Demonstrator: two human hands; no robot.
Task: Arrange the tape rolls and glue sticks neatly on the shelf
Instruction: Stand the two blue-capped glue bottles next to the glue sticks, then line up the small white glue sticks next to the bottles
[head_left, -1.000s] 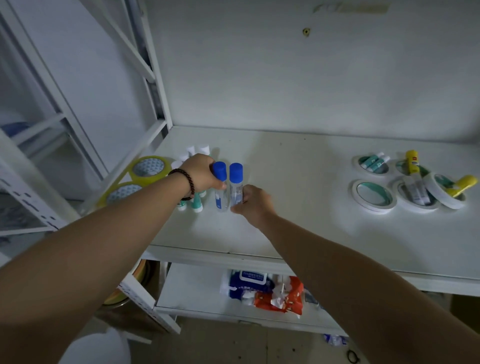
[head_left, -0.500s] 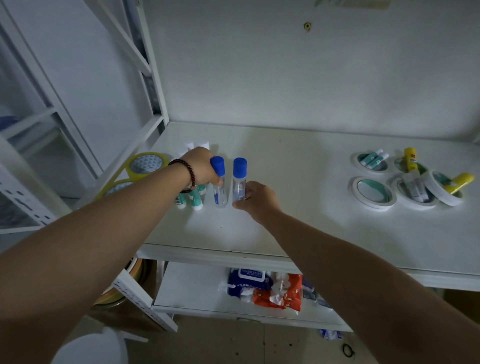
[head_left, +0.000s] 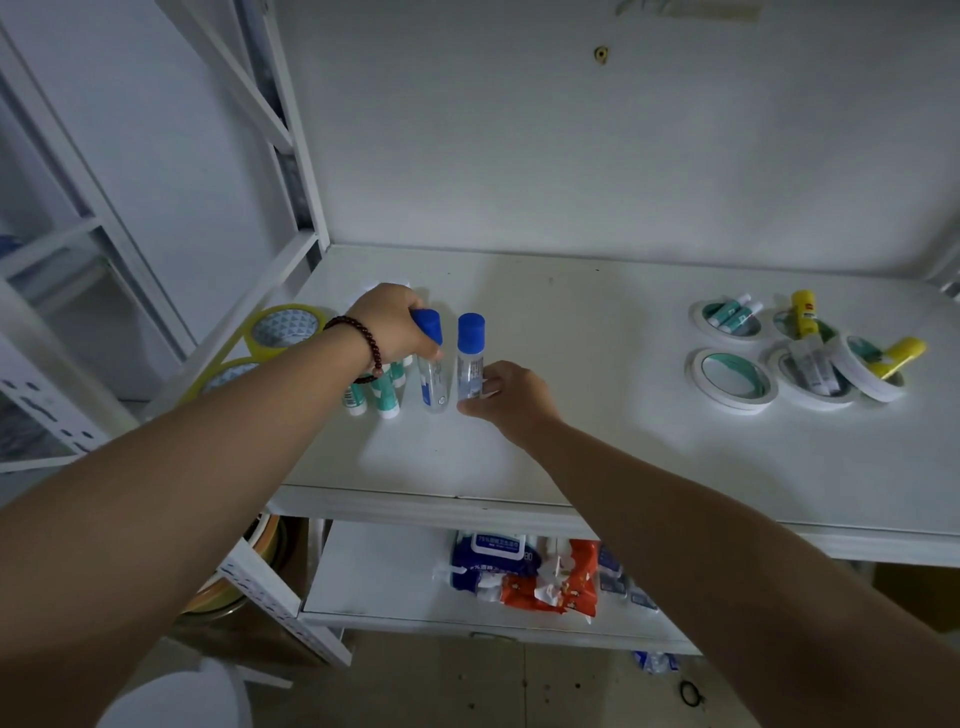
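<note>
Two clear glue bottles with blue caps stand upright on the white shelf (head_left: 597, 431). My left hand (head_left: 392, 325) grips the left bottle (head_left: 431, 374) at its cap. My right hand (head_left: 506, 397) pinches the lower body of the right bottle (head_left: 470, 358). Small green-and-white glue sticks (head_left: 382, 397) stand just left of them, partly hidden by my left wrist. At the right lie white tape rolls (head_left: 730, 376) with glue sticks inside, among them yellow ones (head_left: 802, 314). Yellow tape rolls (head_left: 283, 327) sit at the shelf's left edge.
A white metal frame upright (head_left: 298, 156) rises at the shelf's back left corner. The lower shelf (head_left: 374, 577) holds a blue wipes pack (head_left: 491, 558) and orange packets (head_left: 561, 582). A wall closes the back.
The two blue-capped bottles now stand a little further apart, and the left one leans slightly. Both hands have stayed on their bottles.
</note>
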